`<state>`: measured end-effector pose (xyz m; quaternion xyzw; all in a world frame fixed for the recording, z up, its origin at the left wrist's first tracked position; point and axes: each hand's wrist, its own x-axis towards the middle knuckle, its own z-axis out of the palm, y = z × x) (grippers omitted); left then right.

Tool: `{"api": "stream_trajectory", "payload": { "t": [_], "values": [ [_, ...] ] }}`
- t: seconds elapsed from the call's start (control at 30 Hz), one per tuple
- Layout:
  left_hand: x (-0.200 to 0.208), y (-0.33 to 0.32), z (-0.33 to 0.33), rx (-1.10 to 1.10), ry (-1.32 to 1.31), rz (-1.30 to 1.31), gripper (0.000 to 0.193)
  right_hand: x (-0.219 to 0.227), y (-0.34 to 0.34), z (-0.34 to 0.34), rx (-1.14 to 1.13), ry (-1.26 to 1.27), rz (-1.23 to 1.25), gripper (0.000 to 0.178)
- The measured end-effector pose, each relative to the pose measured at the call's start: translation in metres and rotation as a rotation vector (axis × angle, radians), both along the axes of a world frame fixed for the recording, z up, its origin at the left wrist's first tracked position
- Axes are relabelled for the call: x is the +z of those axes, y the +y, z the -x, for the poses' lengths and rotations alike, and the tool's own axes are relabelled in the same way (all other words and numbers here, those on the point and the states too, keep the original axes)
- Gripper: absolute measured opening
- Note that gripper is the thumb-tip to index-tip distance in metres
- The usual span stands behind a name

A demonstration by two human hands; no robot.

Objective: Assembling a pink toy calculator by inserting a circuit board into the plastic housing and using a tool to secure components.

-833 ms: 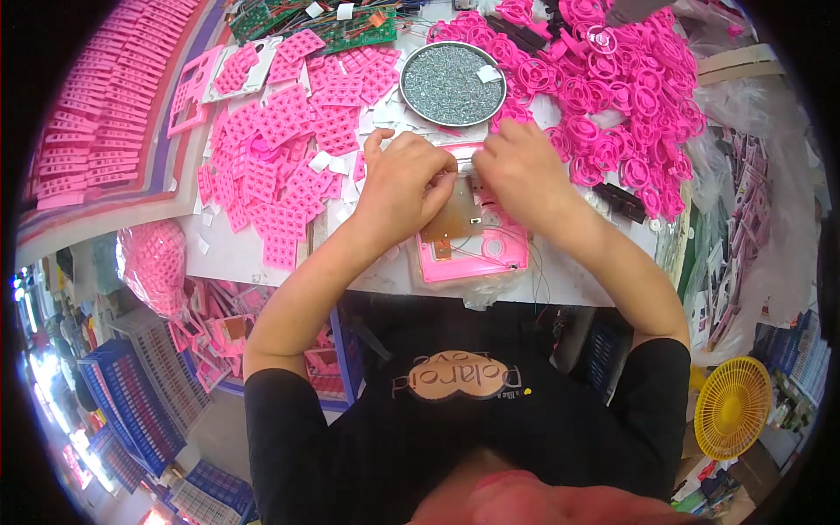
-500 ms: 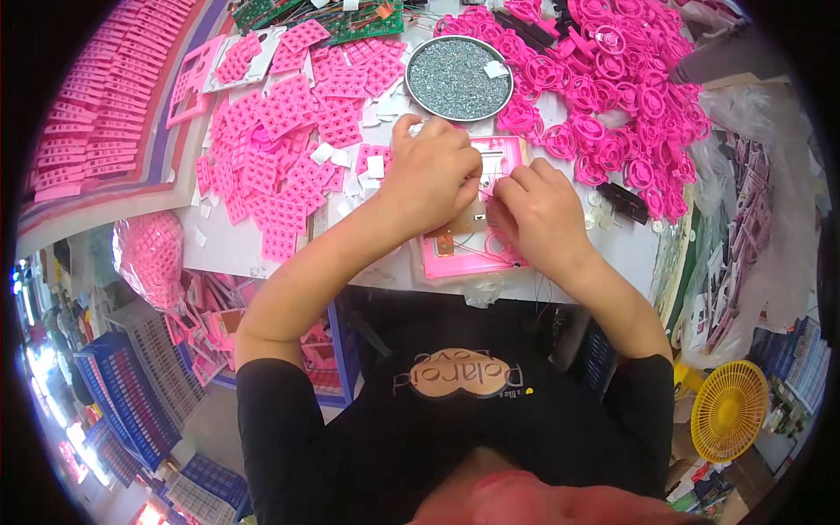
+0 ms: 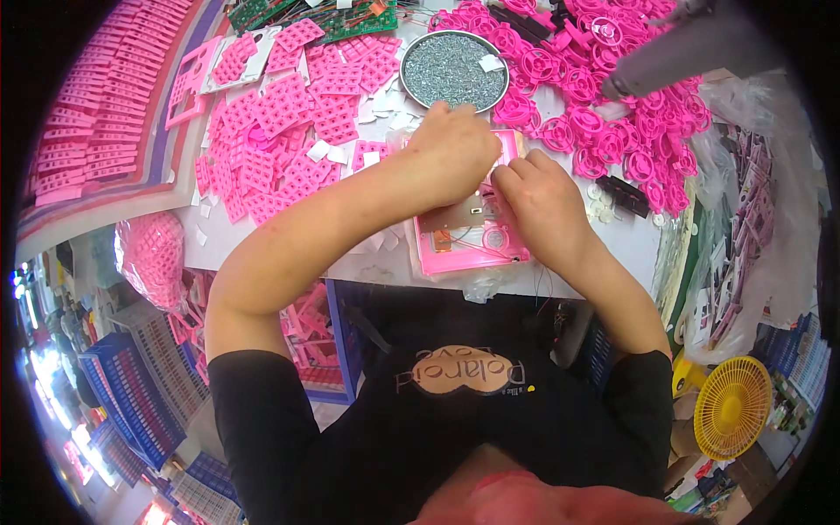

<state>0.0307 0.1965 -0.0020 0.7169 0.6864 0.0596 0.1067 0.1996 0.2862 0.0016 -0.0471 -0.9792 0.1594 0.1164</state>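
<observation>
A shallow pink plastic case lies at the table's front edge, with a brown board, a round part and thin wires inside it. My left hand reaches over the upper part of the case, its fingers curled down and closed. What those fingers grip is hidden under the hand. From the right, my right hand leans on the case's right side, thumb and fingers pinched together beside my left fingertips. Anything between them is too small or covered to name. Just beyond my left hand stands a round metal tray full of small screws.
Pink keypad pieces lie heaped at the left, pink ring-shaped parts at the right. A grey tapered tool hangs over the right heap. Green circuit boards lie at the back. A black part sits right of my right hand.
My left hand has moved right and slightly away from me across the case, toward my right hand. My right hand has shifted only slightly. The grey tool has swung further into view.
</observation>
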Motion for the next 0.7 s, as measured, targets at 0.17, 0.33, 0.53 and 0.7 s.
{"api": "stream_trajectory", "payload": {
  "t": [0.17,0.33,0.53,0.7],
  "values": [
    [-0.006,-0.017,0.006,0.265,-0.367,-0.010,0.013,-0.010,0.005,0.007,-0.003,0.092,0.195,0.013],
    [-0.006,-0.020,0.004,0.336,-0.385,0.010,0.013,-0.030,0.010,0.013,-0.059,0.208,0.269,0.012],
    [-0.006,-0.019,0.006,0.328,-0.408,-0.009,0.012,-0.015,0.014,0.014,-0.002,0.090,0.131,0.009],
    [-0.009,-0.020,0.008,0.305,-0.419,-0.040,0.012,-0.010,0.027,0.009,0.319,0.163,-0.019,0.005]
  ]
}}
